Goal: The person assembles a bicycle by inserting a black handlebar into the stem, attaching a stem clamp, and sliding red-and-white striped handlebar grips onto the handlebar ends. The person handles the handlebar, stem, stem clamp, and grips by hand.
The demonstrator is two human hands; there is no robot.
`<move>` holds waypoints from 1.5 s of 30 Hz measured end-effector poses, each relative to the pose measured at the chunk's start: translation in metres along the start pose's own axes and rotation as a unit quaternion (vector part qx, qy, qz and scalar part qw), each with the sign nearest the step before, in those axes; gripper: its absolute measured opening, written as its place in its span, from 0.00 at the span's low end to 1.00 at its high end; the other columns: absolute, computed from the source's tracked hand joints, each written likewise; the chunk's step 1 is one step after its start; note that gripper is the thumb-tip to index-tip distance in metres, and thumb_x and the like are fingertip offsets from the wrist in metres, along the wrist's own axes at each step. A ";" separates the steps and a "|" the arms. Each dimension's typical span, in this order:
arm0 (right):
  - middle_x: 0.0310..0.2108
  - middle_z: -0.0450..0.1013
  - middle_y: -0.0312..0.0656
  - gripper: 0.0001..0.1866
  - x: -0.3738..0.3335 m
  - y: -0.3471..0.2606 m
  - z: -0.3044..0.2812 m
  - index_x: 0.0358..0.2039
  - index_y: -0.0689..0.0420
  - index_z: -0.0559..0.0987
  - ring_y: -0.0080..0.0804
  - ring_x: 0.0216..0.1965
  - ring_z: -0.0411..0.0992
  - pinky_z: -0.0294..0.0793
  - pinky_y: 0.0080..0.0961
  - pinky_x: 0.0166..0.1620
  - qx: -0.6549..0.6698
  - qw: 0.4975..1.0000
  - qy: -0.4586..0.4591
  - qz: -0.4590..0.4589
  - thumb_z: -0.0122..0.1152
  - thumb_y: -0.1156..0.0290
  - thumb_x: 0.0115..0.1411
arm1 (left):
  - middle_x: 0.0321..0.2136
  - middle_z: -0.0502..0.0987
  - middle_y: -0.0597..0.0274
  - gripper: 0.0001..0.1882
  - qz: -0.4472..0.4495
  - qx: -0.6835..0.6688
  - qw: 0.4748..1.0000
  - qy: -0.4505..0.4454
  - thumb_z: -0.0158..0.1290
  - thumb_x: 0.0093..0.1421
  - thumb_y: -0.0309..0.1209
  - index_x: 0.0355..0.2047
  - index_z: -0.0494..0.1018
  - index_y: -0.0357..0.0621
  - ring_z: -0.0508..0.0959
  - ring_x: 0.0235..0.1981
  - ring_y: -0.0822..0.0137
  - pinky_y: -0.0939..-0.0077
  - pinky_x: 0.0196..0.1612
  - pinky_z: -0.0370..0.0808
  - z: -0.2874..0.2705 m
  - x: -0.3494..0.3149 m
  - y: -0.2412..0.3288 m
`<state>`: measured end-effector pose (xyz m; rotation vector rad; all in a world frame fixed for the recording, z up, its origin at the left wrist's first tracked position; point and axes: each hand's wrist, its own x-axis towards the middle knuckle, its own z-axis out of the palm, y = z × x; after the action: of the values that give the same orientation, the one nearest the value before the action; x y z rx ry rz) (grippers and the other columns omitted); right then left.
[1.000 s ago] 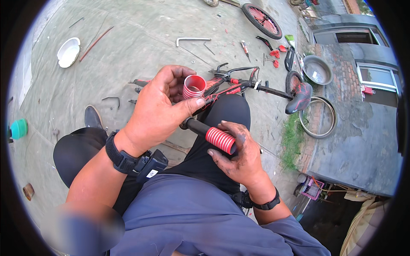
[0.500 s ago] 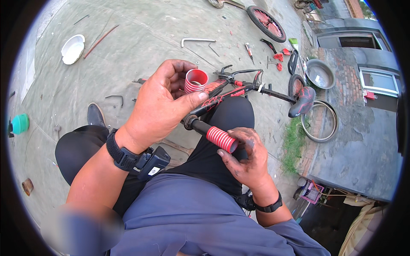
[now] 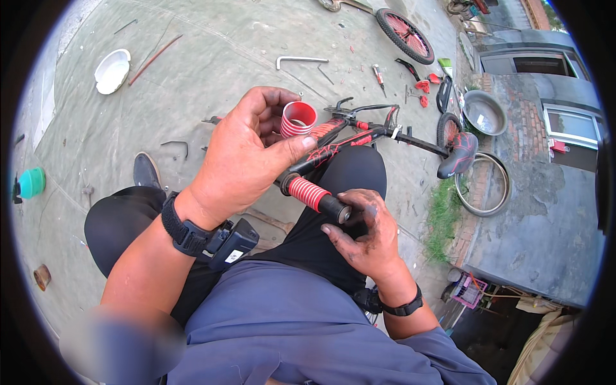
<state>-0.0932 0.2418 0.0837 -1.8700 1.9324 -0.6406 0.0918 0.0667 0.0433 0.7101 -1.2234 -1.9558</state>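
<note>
My left hand [image 3: 247, 144] is closed on a short red sleeve with white stripes [image 3: 299, 120], its open end facing up. Below it, the black and red bicycle frame [image 3: 359, 140] lies against my thigh. A second striped sleeve [image 3: 308, 193] sits around the black tube [image 3: 333, 208] at the frame's near end, and the tube's tip sticks out past it. Beside that tip my right hand [image 3: 369, 231] has thumb and fingers apart, with nothing visible between them. Whether its fingertips touch the tube, I cannot tell.
A spoked wheel [image 3: 404, 35], a hex key [image 3: 301, 60], a screwdriver-like tool [image 3: 379, 76] and a white dish [image 3: 112, 72] lie on the ground. On the right are the bicycle saddle [image 3: 459, 156], a loose tyre [image 3: 482, 184] and a metal basin [image 3: 484, 112] near the wall.
The striped sleeve on the tube has slid away from my right hand toward the frame, baring the tube's tip. My right fingers have come off it. My left hand still holds its sleeve.
</note>
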 end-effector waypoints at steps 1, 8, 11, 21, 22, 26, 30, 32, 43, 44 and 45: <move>0.47 0.75 0.49 0.35 0.001 0.000 0.000 0.55 0.62 0.74 0.34 0.40 0.78 0.83 0.23 0.35 -0.001 1.000 -0.003 -0.003 0.82 0.78 0.47 | 0.52 0.77 0.55 0.29 0.000 0.000 1.000 0.000 0.66 0.61 0.26 0.59 0.65 0.36 0.78 0.52 0.68 0.70 0.58 0.76 0.000 0.000 0.000; 0.44 0.78 0.48 0.30 0.009 -0.010 -0.017 0.49 0.60 0.79 0.42 0.41 0.79 0.81 0.33 0.42 0.073 0.994 0.076 0.030 0.83 0.70 0.46 | 0.46 0.80 0.58 0.26 0.082 0.186 0.973 -0.109 0.68 0.55 0.24 0.54 0.73 0.39 0.81 0.49 0.62 0.67 0.53 0.78 0.003 -0.008 -0.002; 0.45 0.78 0.48 0.32 0.015 -0.014 -0.021 0.51 0.61 0.79 0.40 0.42 0.79 0.81 0.31 0.41 0.081 0.995 0.063 0.000 0.84 0.69 0.46 | 0.42 0.79 0.54 0.25 0.251 0.272 0.914 -0.164 0.68 0.49 0.25 0.49 0.75 0.43 0.80 0.46 0.47 0.60 0.47 0.79 0.013 -0.012 -0.007; 0.45 0.80 0.50 0.29 0.003 -0.016 -0.026 0.49 0.63 0.80 0.41 0.42 0.79 0.80 0.32 0.42 0.063 0.994 0.086 -0.021 0.82 0.75 0.46 | 0.51 0.79 0.56 0.36 0.277 0.329 0.887 -0.169 0.71 0.45 0.25 0.55 0.69 0.42 0.80 0.51 0.49 0.56 0.54 0.78 0.030 -0.028 -0.007; 0.44 0.81 0.50 0.27 -0.001 -0.015 -0.024 0.47 0.62 0.81 0.44 0.41 0.80 0.81 0.35 0.45 0.089 0.989 0.120 0.003 0.82 0.77 0.44 | 0.52 0.79 0.56 0.35 0.283 0.343 0.882 -0.155 0.71 0.45 0.25 0.55 0.70 0.43 0.80 0.52 0.49 0.56 0.56 0.77 0.029 -0.027 -0.006; 0.42 0.81 0.48 0.27 -0.016 -0.005 -0.033 0.46 0.62 0.81 0.43 0.40 0.80 0.80 0.34 0.45 0.046 0.993 0.097 0.041 0.81 0.79 0.43 | 0.50 0.78 0.57 0.29 0.222 0.433 0.846 -0.220 0.71 0.46 0.27 0.50 0.74 0.43 0.79 0.51 0.49 0.57 0.55 0.75 0.013 -0.021 -0.013; 0.40 0.80 0.48 0.26 -0.017 -0.002 -0.026 0.46 0.60 0.81 0.49 0.39 0.80 0.80 0.38 0.43 0.017 0.997 0.066 0.024 0.80 0.76 0.44 | 0.43 0.79 0.58 0.23 0.203 0.469 0.828 -0.228 0.68 0.50 0.29 0.46 0.76 0.44 0.80 0.46 0.51 0.58 0.50 0.76 0.012 -0.021 -0.036; 0.39 0.80 0.50 0.26 -0.014 -0.004 -0.023 0.46 0.60 0.81 0.50 0.39 0.79 0.79 0.40 0.43 0.014 0.998 0.062 0.029 0.79 0.75 0.45 | 0.41 0.79 0.59 0.21 0.197 0.471 0.829 -0.228 0.67 0.51 0.30 0.46 0.76 0.45 0.80 0.45 0.52 0.57 0.49 0.76 0.014 -0.020 -0.038; 0.39 0.81 0.48 0.24 -0.005 -0.012 -0.023 0.45 0.59 0.81 0.49 0.39 0.79 0.80 0.38 0.42 -0.022 0.999 0.040 0.014 0.79 0.73 0.45 | 0.38 0.79 0.56 0.24 0.168 0.506 0.815 -0.228 0.69 0.48 0.29 0.46 0.77 0.42 0.80 0.43 0.50 0.56 0.47 0.77 -0.005 -0.011 -0.032; 0.39 0.81 0.48 0.24 -0.004 -0.013 -0.024 0.45 0.59 0.82 0.49 0.39 0.80 0.80 0.38 0.42 -0.027 0.999 0.041 0.007 0.79 0.73 0.45 | 0.39 0.79 0.55 0.24 0.143 0.521 0.810 -0.227 0.69 0.47 0.28 0.46 0.77 0.42 0.80 0.43 0.50 0.56 0.47 0.77 -0.010 -0.009 -0.029; 0.39 0.81 0.48 0.24 -0.003 -0.014 -0.024 0.45 0.59 0.82 0.49 0.39 0.80 0.80 0.38 0.41 -0.032 0.999 0.041 0.000 0.79 0.73 0.45 | 0.39 0.79 0.55 0.24 0.118 0.536 0.805 -0.225 0.69 0.47 0.28 0.46 0.77 0.41 0.80 0.43 0.49 0.55 0.47 0.77 -0.015 -0.006 -0.025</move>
<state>-0.0954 0.2464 0.1113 -1.9095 2.0283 -0.6722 0.1000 0.0711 0.0144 0.5437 -2.6254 -1.0961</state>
